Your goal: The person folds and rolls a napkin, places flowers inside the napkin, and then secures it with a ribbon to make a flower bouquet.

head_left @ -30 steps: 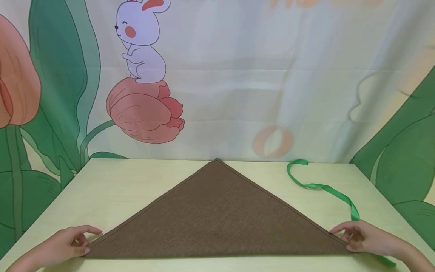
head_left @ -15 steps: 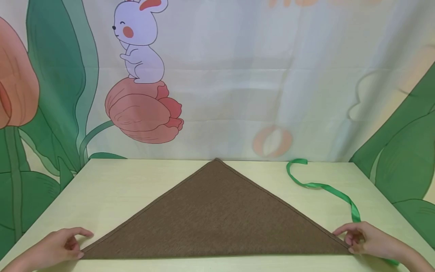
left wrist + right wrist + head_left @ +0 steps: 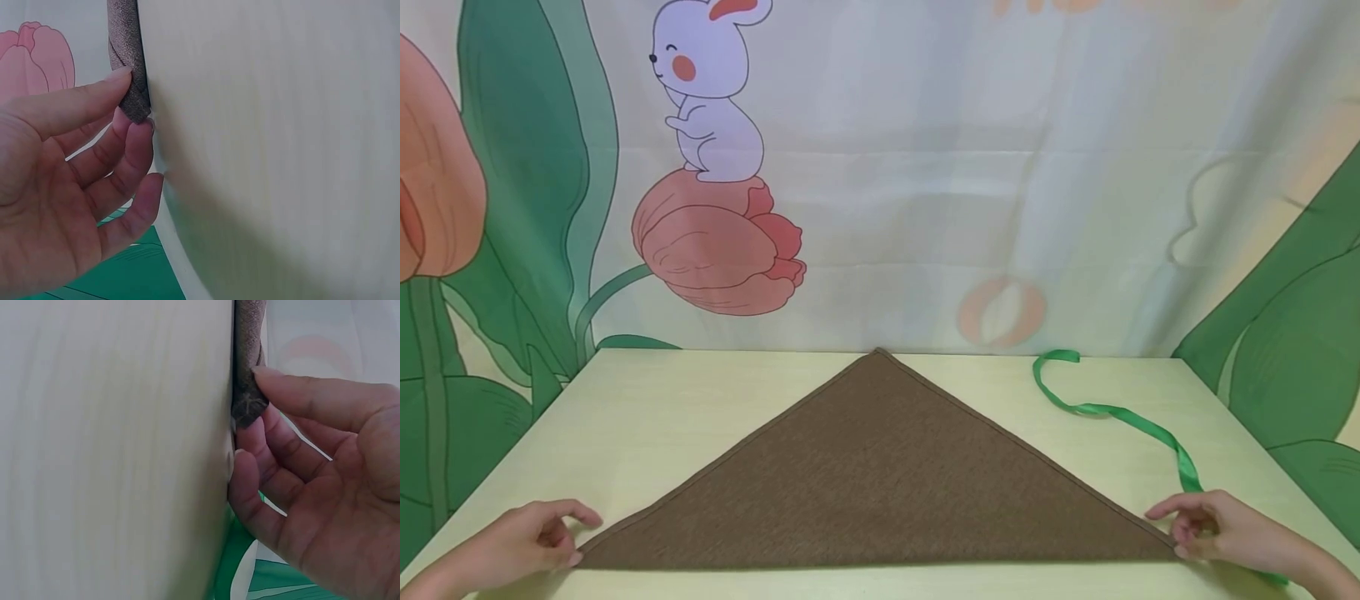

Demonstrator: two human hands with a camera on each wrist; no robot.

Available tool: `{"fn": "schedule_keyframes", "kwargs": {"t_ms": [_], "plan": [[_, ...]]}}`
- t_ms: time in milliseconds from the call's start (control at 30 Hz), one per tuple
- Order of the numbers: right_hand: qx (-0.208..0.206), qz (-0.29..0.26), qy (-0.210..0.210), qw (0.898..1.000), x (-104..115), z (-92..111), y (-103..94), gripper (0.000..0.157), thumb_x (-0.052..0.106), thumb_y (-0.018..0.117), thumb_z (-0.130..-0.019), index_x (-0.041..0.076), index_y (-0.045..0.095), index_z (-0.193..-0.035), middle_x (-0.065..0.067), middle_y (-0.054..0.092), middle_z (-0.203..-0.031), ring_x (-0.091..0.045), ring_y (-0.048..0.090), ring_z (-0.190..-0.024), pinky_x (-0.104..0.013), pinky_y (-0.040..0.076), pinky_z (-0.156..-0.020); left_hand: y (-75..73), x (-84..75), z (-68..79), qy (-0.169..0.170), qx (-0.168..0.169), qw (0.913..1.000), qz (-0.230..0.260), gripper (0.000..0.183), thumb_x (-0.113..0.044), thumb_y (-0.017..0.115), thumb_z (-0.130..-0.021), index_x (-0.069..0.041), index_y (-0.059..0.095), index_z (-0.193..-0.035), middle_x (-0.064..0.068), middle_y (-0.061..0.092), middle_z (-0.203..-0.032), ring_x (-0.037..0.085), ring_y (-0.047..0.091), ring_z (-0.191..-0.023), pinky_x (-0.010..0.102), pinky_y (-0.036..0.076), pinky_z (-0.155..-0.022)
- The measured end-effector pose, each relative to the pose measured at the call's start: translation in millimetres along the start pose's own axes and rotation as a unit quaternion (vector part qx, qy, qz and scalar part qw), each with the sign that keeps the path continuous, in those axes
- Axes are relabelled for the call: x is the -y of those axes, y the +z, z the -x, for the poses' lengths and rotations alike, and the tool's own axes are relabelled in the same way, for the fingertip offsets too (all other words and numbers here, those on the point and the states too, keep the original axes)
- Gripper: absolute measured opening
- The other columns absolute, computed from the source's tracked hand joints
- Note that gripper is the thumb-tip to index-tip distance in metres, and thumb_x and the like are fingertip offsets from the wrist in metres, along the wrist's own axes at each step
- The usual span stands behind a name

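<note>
A brown cloth (image 3: 880, 467) with stitched hems lies folded into a broad triangle, its peak at the table's far edge and its long fold along the near side. At its left corner my left hand (image 3: 523, 542) pinches the tip; the left wrist view shows the thumb on top of the cloth corner (image 3: 134, 103) and fingers beneath. My right hand (image 3: 1232, 533) pinches the opposite corner, thumb over the cloth tip (image 3: 250, 407) in the right wrist view, other fingers curled below. Both index fingers reach out above the slanted edges in the head view.
A green ribbon (image 3: 1135, 421) curves over the right side of the pale table (image 3: 700, 383), passing behind the right hand, with an end showing under the wrist. Behind the table hangs a curtain (image 3: 887, 208) printed with a rabbit, tulips and leaves.
My left hand has shifted slightly left and my right hand slightly right, both still at the cloth's corners. The index fingers now stand off the slanted edges. The cloth's peak has stayed put.
</note>
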State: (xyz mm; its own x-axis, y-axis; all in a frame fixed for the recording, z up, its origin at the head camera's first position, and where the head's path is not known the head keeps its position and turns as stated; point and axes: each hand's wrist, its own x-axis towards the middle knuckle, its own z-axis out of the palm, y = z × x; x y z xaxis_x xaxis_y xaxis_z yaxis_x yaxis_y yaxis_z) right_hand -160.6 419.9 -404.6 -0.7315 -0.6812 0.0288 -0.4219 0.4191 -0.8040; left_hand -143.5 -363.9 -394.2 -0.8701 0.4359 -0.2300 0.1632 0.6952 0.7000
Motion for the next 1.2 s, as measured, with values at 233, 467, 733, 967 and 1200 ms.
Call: {"fn": "schedule_keyframes", "kwargs": {"t_ms": [233,467,733,967,1200], "plan": [[-0.015,0.039,-0.015,0.999,6,-6,-1.5,0.039,-0.015,0.063,-0.072,-0.003,0.057,-0.109,0.001,0.058,-0.073,-0.005,0.054,-0.066,-0.022,0.044,-0.054,1.6,-5.9,-4.0,-0.032,-0.041,0.9977,-0.044,0.032,-0.012,0.068,-0.079,0.002,0.055,-0.105,0.000,0.049,-0.070,0.002,0.044,-0.061,0.022,0.036,-0.056],[-0.070,0.043,-0.009,0.997,26,-28,7.5,0.035,-0.009,0.060,-0.080,0.006,0.060,-0.111,-0.004,0.061,-0.084,-0.007,0.058,-0.073,-0.022,0.047,-0.059,9.0,-33.0,-15.6,-0.013,-0.112,0.9902,-0.083,0.032,-0.017,0.069,-0.079,-0.003,0.058,-0.105,-0.004,0.051,-0.072,0.001,0.045,-0.063,0.022,0.038,-0.056],[-0.007,0.003,-0.035,0.999,61,-86,47.8,0.024,0.009,0.063,-0.085,-0.003,0.060,-0.106,-0.010,0.062,-0.087,-0.004,0.057,-0.080,-0.024,0.048,-0.063,34.4,-74.3,-47.2,0.107,-0.067,0.9920,0.007,0.026,-0.016,0.067,-0.082,-0.002,0.059,-0.102,-0.007,0.054,-0.074,0.002,0.051,-0.066,0.022,0.041,-0.057],[0.031,-0.019,-0.016,0.999,90,-135,79.8,0.028,0.019,0.065,-0.085,-0.001,0.062,-0.105,-0.009,0.063,-0.089,-0.005,0.057,-0.081,-0.026,0.050,-0.066,61.6,-110.9,-76.9,0.133,0.009,0.9894,0.056,0.024,-0.016,0.067,-0.083,-0.003,0.060,-0.102,-0.003,0.056,-0.075,0.004,0.052,-0.067,0.022,0.045,-0.061],[0.054,-0.025,-0.035,0.998,108,-175,108.5,0.026,0.017,0.065,-0.085,0.000,0.063,-0.104,-0.005,0.064,-0.088,-0.005,0.057,-0.080,-0.025,0.049,-0.067,88.4,-141.6,-98.6,0.156,0.053,0.9842,0.066,0.020,-0.016,0.066,-0.083,-0.005,0.062,-0.099,-0.004,0.058,-0.076,0.005,0.054,-0.068,0.022,0.047,-0.065]]}}
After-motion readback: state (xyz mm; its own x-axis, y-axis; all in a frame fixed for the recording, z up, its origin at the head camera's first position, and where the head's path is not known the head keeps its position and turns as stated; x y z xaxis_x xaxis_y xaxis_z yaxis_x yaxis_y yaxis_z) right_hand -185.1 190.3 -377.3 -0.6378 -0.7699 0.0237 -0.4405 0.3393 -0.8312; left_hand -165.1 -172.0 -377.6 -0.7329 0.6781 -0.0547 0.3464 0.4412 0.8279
